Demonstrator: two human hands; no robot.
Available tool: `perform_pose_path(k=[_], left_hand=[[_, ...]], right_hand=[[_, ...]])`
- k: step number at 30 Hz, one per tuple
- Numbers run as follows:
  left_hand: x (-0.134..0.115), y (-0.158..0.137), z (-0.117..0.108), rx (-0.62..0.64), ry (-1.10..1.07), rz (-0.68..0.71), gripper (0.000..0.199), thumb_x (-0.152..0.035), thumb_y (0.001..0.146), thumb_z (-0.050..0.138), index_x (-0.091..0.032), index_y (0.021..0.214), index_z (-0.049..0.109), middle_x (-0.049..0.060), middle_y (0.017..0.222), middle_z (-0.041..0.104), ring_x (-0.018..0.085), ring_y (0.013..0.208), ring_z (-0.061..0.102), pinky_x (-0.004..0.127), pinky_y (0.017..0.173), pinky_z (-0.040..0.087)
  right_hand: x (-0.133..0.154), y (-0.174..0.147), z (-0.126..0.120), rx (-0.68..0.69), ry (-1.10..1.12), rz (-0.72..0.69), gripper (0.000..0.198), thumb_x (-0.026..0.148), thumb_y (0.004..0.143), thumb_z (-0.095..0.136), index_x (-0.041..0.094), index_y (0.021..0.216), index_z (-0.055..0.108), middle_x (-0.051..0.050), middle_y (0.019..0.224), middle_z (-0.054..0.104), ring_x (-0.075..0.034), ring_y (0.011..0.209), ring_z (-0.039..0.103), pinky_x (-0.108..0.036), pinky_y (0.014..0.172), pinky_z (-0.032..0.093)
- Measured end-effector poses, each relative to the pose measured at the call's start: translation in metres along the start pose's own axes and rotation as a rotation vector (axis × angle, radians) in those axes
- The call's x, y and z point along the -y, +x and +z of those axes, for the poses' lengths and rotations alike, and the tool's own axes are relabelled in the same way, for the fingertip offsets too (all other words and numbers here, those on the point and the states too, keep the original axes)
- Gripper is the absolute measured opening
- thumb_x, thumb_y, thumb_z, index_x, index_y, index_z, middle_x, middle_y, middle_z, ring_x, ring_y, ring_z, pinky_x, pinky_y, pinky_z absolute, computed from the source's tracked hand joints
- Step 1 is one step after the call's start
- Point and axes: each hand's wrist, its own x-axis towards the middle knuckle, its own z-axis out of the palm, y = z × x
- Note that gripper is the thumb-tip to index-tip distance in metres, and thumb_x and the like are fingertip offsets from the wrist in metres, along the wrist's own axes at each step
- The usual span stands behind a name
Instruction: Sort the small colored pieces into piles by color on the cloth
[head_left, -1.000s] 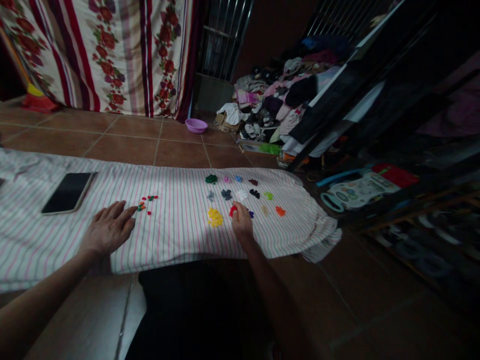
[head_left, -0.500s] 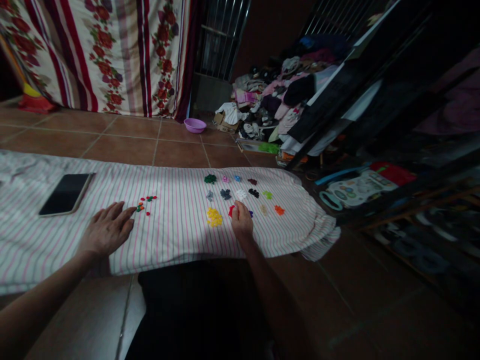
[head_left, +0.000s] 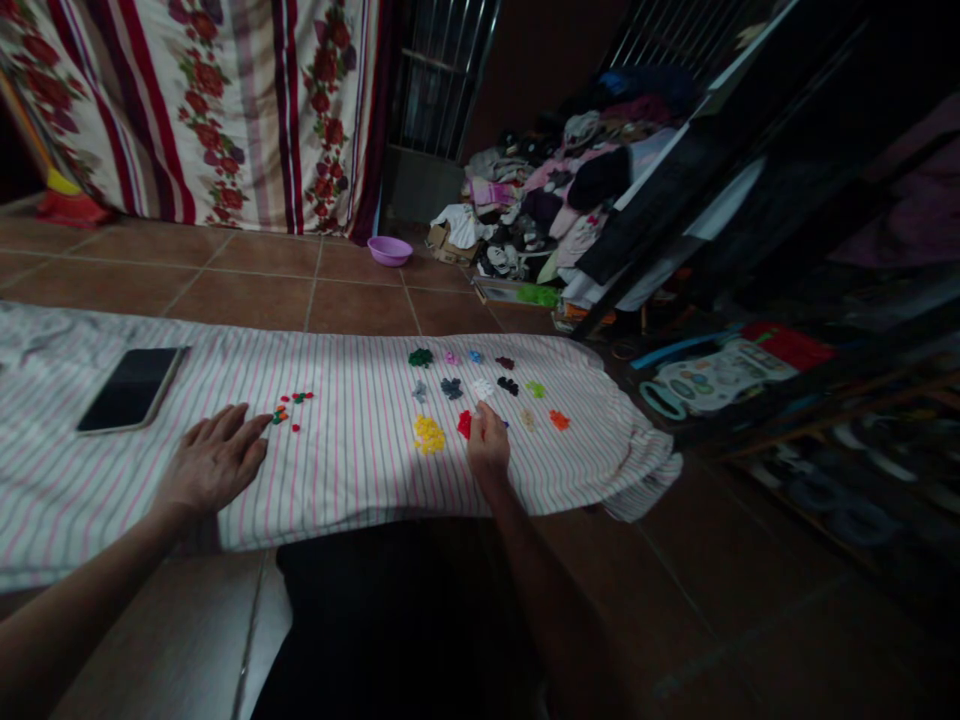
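Observation:
My left hand [head_left: 214, 460] lies palm down on a striped cloth [head_left: 352, 470], its fingers stretched out. The tip of its index finger touches a few small orange and green pieces [head_left: 280, 413]. Just beyond them are some loose red and green pieces [head_left: 301, 398]. My right hand [head_left: 489, 448] is closed in a pinch, and what lies between the fingertips is too small to make out. It hovers beside a red pile [head_left: 465, 424] and partly covers a dark blue pile [head_left: 506, 425]. A larger yellow pile [head_left: 429, 435] sits to its left, white pieces [head_left: 484, 388] just behind.
More small piles, among them dark green [head_left: 421, 357], black [head_left: 508, 386] and orange [head_left: 559, 420], stand in rows on the cloth. A phone [head_left: 131, 390] lies at the left. Beyond are a purple basin [head_left: 390, 251] and a heap of clothes [head_left: 555, 190].
My right hand has shifted slightly right, off the red pile, which now shows more fully. The left hand stays where it was.

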Motion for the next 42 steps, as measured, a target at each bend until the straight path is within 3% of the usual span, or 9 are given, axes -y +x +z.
perform_pose_path(k=[13, 16, 21, 24, 29, 35, 42], left_hand=[[-0.008, 0.002, -0.004, 0.012, 0.026, -0.061, 0.050, -0.038, 0.096, 0.033, -0.020, 0.133, 0.061, 0.018, 0.145, 0.054, 0.033, 0.137, 0.048, 0.053, 0.112, 0.037], [-0.010, 0.003, -0.007, 0.043, 0.031, -0.076, 0.050, -0.038, 0.097, 0.033, -0.020, 0.135, 0.060, 0.017, 0.146, 0.054, 0.032, 0.139, 0.046, 0.052, 0.114, 0.036], [-0.012, 0.003, -0.011, 0.035, 0.013, -0.067, 0.048, -0.036, 0.096, 0.035, -0.021, 0.135, 0.060, 0.017, 0.146, 0.054, 0.033, 0.139, 0.046, 0.052, 0.113, 0.037], [-0.013, 0.003, -0.010, 0.012, -0.007, -0.074, 0.047, -0.035, 0.095, 0.038, -0.023, 0.135, 0.060, 0.015, 0.146, 0.055, 0.032, 0.138, 0.048, 0.053, 0.113, 0.037], [-0.013, 0.003, -0.006, -0.004, -0.046, -0.098, 0.046, -0.034, 0.094, 0.041, -0.024, 0.134, 0.060, 0.014, 0.146, 0.055, 0.032, 0.139, 0.047, 0.053, 0.114, 0.036], [-0.012, 0.003, -0.004, -0.014, -0.060, -0.097, 0.045, -0.033, 0.094, 0.041, -0.024, 0.134, 0.060, 0.015, 0.147, 0.054, 0.033, 0.140, 0.046, 0.054, 0.114, 0.036], [-0.012, 0.003, 0.000, -0.053, -0.067, -0.094, 0.044, -0.034, 0.094, 0.042, -0.025, 0.133, 0.061, 0.015, 0.146, 0.055, 0.033, 0.139, 0.047, 0.055, 0.112, 0.038]], right_hand=[[0.012, 0.004, -0.017, -0.010, 0.142, 0.197, 0.051, 0.043, 0.093, 0.033, 0.013, 0.119, 0.065, -0.018, 0.118, 0.069, -0.027, 0.111, 0.063, -0.048, 0.100, 0.046], [0.016, 0.007, -0.023, -0.074, 0.153, 0.158, 0.050, 0.043, 0.093, 0.035, 0.012, 0.119, 0.065, -0.019, 0.115, 0.069, -0.029, 0.110, 0.063, -0.051, 0.099, 0.047], [0.046, 0.015, -0.028, -0.080, 0.190, -0.047, 0.040, 0.038, 0.091, 0.046, 0.016, 0.117, 0.066, -0.017, 0.114, 0.069, -0.028, 0.109, 0.064, -0.051, 0.097, 0.050], [0.079, 0.014, -0.011, 0.031, 0.287, -0.180, 0.033, 0.032, 0.092, 0.046, 0.019, 0.114, 0.068, -0.013, 0.113, 0.070, -0.025, 0.110, 0.064, -0.048, 0.097, 0.053], [0.137, -0.007, 0.041, 0.284, 0.420, -0.313, 0.032, 0.022, 0.092, 0.043, 0.021, 0.109, 0.071, -0.010, 0.111, 0.071, -0.021, 0.107, 0.066, -0.039, 0.097, 0.055], [0.185, -0.017, 0.098, 0.483, 0.395, -0.279, 0.039, 0.012, 0.089, 0.039, 0.021, 0.106, 0.073, -0.009, 0.104, 0.070, -0.020, 0.102, 0.066, -0.036, 0.097, 0.053], [0.219, -0.012, 0.138, 0.515, 0.267, -0.196, 0.037, 0.010, 0.087, 0.047, 0.021, 0.112, 0.072, -0.011, 0.113, 0.065, -0.024, 0.109, 0.059, -0.040, 0.101, 0.046]])
